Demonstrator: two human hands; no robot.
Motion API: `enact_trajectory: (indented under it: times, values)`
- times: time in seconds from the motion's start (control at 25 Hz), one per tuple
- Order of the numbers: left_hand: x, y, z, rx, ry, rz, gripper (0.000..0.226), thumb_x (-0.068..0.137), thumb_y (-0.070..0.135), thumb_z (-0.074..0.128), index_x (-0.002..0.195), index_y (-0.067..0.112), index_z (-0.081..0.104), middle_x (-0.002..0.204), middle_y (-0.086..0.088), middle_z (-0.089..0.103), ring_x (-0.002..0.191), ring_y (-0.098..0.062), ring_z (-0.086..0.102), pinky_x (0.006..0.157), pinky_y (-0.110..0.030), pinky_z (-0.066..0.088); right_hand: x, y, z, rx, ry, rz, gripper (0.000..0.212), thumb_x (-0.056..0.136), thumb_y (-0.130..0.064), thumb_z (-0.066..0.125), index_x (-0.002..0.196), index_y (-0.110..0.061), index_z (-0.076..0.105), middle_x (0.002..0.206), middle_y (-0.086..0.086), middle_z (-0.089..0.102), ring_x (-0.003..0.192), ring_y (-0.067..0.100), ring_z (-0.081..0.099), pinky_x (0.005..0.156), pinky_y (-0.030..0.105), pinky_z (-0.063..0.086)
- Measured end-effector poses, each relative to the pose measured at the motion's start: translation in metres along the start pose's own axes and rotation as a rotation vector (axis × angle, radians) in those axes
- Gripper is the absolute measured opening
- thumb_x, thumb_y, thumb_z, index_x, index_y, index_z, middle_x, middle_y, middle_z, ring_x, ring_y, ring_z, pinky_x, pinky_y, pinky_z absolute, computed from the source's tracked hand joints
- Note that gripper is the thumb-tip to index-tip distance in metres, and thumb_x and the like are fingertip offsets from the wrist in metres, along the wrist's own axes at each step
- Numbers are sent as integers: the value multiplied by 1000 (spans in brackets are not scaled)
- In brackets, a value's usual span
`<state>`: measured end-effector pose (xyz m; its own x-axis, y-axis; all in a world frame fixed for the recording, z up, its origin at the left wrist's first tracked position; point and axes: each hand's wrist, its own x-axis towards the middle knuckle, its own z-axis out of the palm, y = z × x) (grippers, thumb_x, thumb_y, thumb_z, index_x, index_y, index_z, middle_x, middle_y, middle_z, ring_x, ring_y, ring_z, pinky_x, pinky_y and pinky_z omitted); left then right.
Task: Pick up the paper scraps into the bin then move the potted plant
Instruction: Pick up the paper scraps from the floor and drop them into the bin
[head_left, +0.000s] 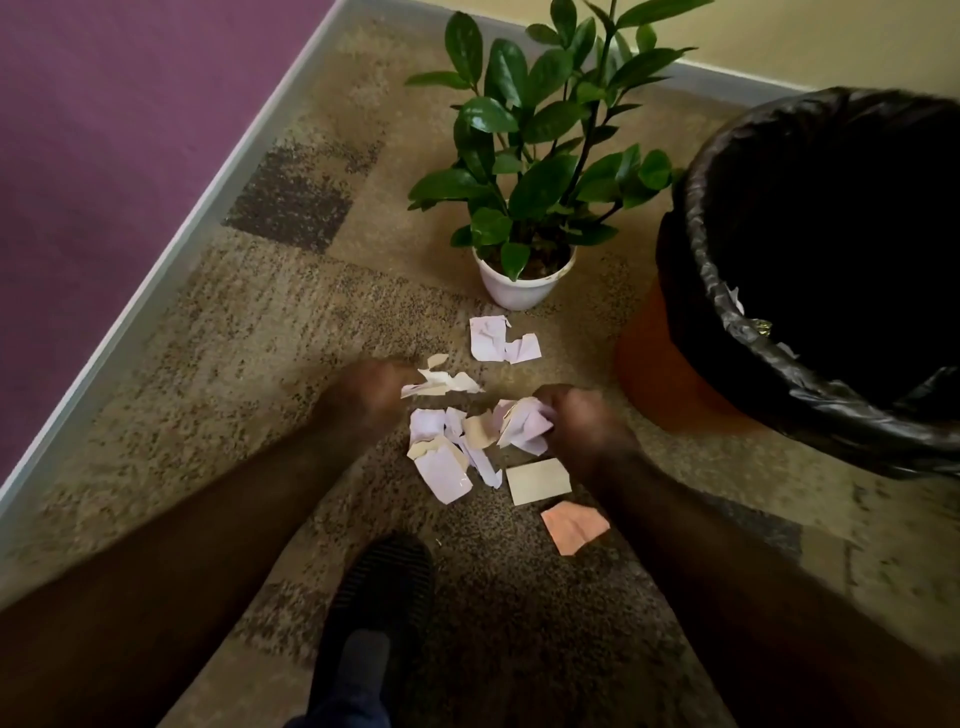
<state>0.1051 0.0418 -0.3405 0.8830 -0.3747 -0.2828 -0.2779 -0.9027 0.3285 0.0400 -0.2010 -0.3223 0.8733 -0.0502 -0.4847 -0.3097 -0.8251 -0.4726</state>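
Head view, looking down at a mottled tan-and-brown patterned carpet (260, 322). The right hand (569, 421) is curled around a crumpled wad of white and beige paper scraps (522, 423), held just above the floor. The left hand (376, 392) is blurred; its fingers appear curled at the edge of a small torn white scrap (441, 384), but whether it grips that scrap cannot be told. Between the two forearms lies a loose cluster of white and beige torn paper pieces (447, 460) on the carpet; beside it lie a flat beige rectangular piece (537, 480) and, nearer the viewer, a salmon-pink torn piece (574, 525). A creased white scrap (498, 340) lies apart, just in front of the white plastic pot (519, 286) of a green broad-leaved potted plant (540, 135), which stands upright on the carpet near the cream wall (779, 36). To the right stands an orange round bin (660, 364) lined with a black plastic bag (737, 291), with bits of paper visible inside its rim. A dark slipper-clad foot (382, 582) rests below the scraps. A purple wall (104, 130) runs along the left.
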Motion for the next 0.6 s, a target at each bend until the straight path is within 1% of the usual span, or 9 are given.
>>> enact_trajectory:
  times: [0.16, 0.24, 0.32, 0.4, 0.44, 0.48, 0.52, 0.56, 0.6]
  values:
    - [-1, 33, -41, -38, 72, -56, 30, 85, 18, 68, 114, 20, 69, 104, -8, 73, 81, -23, 66, 76, -29, 53, -30, -11, -57, 29, 86, -95, 21, 81, -11, 73, 99, -21, 70, 91, -2, 71, 83, 13, 65, 66, 17, 48]
    - [-2, 55, -72, -87, 98, -34, 30, 84, 20, 70, 114, 18, 69, 101, -9, 73, 76, -24, 66, 73, -29, 55, -47, -19, -90, 86, 176, -138, 15, 80, -16, 75, 91, -24, 70, 76, -11, 66, 70, 2, 61, 56, 9, 38]
    - [-5, 78, -104, -117, 175, 41, 29, 83, 21, 72, 111, 16, 70, 97, -10, 73, 68, -20, 61, 60, -21, 46, -62, -27, -125, 164, 245, -156, 14, 78, -18, 78, 88, -26, 70, 68, -17, 62, 62, -9, 55, 53, 5, 38]
    - [-12, 105, -135, -167, 288, 129, 27, 82, 22, 72, 108, 15, 71, 93, -2, 73, 61, -9, 56, 52, -9, 33, -80, -34, -161, 269, 270, -187, 14, 77, -19, 78, 86, -27, 71, 70, -15, 68, 63, -6, 60, 58, 11, 44]
    - [-17, 120, -149, -202, 330, 161, 27, 83, 23, 72, 109, 17, 71, 91, 6, 71, 60, 0, 54, 49, -3, 32, -90, -40, -177, 300, 283, -209, 13, 77, -20, 78, 88, -26, 74, 73, -12, 72, 65, -4, 63, 59, 14, 47]
    - [-21, 135, -161, -234, 360, 188, 28, 83, 23, 71, 111, 19, 70, 91, 12, 67, 62, 9, 52, 47, -1, 36, -97, -40, -192, 300, 312, -236, 13, 77, -20, 78, 88, -25, 75, 74, -12, 74, 65, -4, 66, 58, 12, 48]
    - [-24, 150, -172, -261, 384, 216, 29, 85, 24, 70, 113, 20, 69, 92, 15, 64, 64, 13, 52, 48, 0, 39, -104, -41, -206, 283, 345, -247, 13, 77, -21, 78, 88, -26, 76, 73, -15, 74, 63, -6, 66, 56, 9, 48]
    - [-26, 164, -179, -284, 407, 244, 30, 85, 25, 69, 115, 21, 67, 94, 15, 64, 66, 11, 55, 49, -1, 42, -109, -39, -220, 283, 376, -243, 11, 77, -20, 78, 86, -26, 76, 70, -16, 74, 61, -8, 66, 56, 8, 50]
    - [-25, 176, -186, -301, 433, 272, 30, 86, 25, 68, 116, 21, 67, 98, 14, 66, 68, 7, 58, 53, -3, 43, -116, -42, -232, 308, 397, -204, 8, 78, -19, 77, 84, -24, 76, 71, -12, 75, 65, -4, 69, 63, 13, 55]
